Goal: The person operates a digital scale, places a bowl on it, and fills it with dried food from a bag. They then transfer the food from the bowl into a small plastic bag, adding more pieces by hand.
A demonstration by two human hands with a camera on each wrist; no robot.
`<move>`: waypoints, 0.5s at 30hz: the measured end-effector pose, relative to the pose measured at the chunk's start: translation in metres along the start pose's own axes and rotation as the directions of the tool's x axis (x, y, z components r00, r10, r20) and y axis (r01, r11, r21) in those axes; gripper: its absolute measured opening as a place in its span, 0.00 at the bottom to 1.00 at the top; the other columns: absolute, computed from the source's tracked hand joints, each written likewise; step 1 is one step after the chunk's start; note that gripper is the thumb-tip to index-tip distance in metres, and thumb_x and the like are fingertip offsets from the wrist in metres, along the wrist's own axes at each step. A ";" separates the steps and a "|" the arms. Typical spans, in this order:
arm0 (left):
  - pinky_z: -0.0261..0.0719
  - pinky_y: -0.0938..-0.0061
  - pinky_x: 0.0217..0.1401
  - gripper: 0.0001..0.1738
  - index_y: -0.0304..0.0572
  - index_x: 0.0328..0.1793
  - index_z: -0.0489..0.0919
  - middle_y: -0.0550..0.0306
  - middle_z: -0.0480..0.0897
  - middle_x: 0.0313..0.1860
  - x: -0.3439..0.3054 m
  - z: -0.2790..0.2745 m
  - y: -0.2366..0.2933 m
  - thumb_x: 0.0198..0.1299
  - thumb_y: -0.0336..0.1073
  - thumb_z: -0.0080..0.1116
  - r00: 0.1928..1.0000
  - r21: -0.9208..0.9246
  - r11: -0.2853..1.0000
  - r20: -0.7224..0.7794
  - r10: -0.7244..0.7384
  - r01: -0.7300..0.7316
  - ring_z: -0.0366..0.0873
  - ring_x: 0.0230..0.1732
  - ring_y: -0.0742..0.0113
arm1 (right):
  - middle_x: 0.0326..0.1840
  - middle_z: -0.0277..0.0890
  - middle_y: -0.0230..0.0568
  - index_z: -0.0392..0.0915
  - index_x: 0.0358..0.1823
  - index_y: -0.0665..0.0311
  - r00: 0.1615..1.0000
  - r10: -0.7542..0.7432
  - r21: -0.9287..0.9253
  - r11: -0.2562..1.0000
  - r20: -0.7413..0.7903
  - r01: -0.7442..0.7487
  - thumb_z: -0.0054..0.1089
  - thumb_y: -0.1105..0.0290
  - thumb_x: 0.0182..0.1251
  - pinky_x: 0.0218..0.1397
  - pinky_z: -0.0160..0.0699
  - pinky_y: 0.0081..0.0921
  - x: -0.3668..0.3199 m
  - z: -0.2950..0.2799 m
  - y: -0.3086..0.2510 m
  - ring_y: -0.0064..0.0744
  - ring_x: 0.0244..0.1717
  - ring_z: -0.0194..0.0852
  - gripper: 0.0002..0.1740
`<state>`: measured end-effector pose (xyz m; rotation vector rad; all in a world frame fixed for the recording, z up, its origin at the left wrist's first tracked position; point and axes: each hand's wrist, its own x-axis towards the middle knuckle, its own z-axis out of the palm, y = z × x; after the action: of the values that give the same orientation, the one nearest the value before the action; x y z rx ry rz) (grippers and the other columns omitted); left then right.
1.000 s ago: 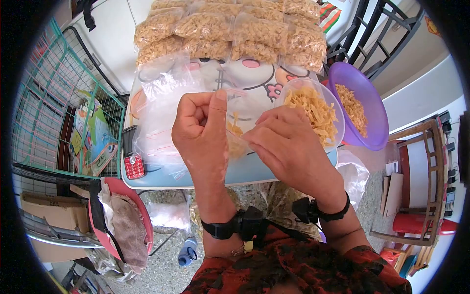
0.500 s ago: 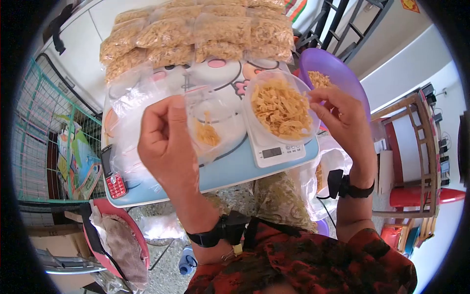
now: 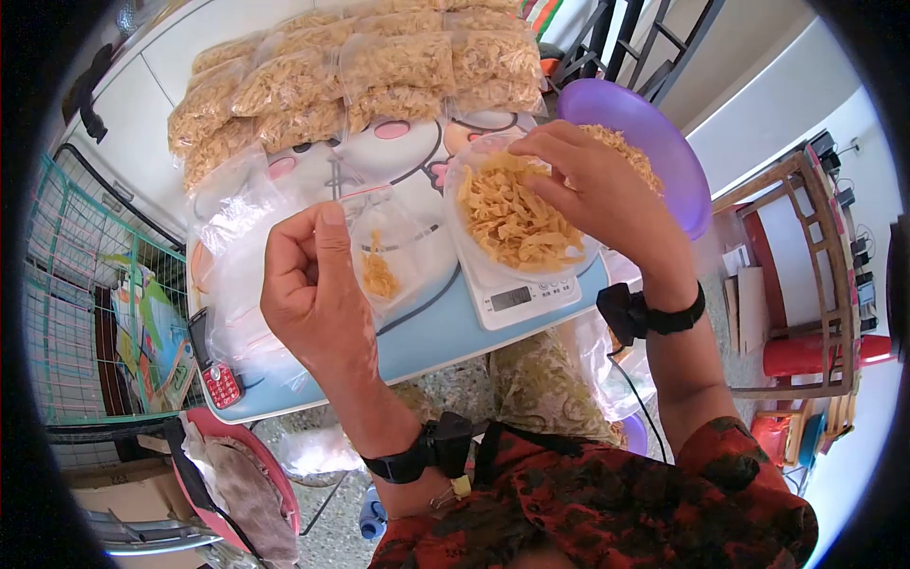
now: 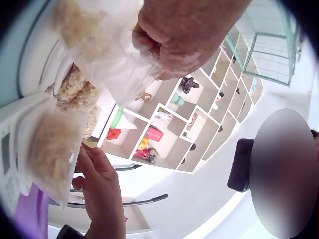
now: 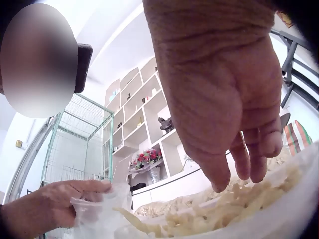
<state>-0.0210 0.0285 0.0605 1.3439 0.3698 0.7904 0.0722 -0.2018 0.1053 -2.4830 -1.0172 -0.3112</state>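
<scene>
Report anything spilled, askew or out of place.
No spill shows. The red-and-black keypad phone looks odd around yellow food strips: it lies at the near left corner of the blue cartoon-printed table, beside clear plastic bags.

bag: I see thin, glossy clear plastic | flakes: matt, rough | bowl: smooth translucent plastic | scale: smooth plastic | basin: smooth plastic | towel: looks matt, rough cloth to me
</scene>
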 end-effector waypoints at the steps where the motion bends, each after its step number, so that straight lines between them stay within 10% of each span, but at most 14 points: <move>1: 0.60 0.91 0.27 0.07 0.36 0.41 0.81 0.72 0.76 0.26 0.000 0.001 0.001 0.68 0.33 0.63 1.000 0.007 1.000 -0.002 -0.013 0.013 0.63 0.26 0.89 | 0.50 0.76 0.43 0.78 0.55 0.61 1.000 -0.001 -0.018 1.000 0.007 0.001 0.59 0.69 0.66 0.44 0.77 0.33 0.003 0.004 0.004 0.41 0.41 0.77 0.17; 9: 0.56 0.90 0.25 0.08 0.37 0.41 0.82 0.73 0.75 0.25 0.001 0.002 0.001 0.67 0.35 0.64 1.000 0.039 0.999 -0.012 0.014 -0.013 0.61 0.24 0.89 | 0.41 0.79 0.45 0.79 0.47 0.63 0.999 0.039 -0.139 0.990 0.003 -0.038 0.59 0.71 0.63 0.46 0.76 0.38 0.017 0.025 0.012 0.52 0.42 0.78 0.12; 15: 0.54 0.89 0.24 0.08 0.38 0.41 0.82 0.73 0.74 0.24 0.002 -0.004 0.001 0.67 0.36 0.64 1.000 0.010 1.000 -0.010 -0.022 0.022 0.60 0.23 0.89 | 0.35 0.80 0.40 0.78 0.41 0.66 0.984 0.130 -0.015 0.991 -0.120 -0.133 0.60 0.72 0.65 0.39 0.75 0.35 0.009 0.003 -0.003 0.41 0.35 0.79 0.07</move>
<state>-0.0225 0.0328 0.0606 1.3438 0.3964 0.7783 0.0763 -0.1929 0.1074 -2.5044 -0.8021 -0.4250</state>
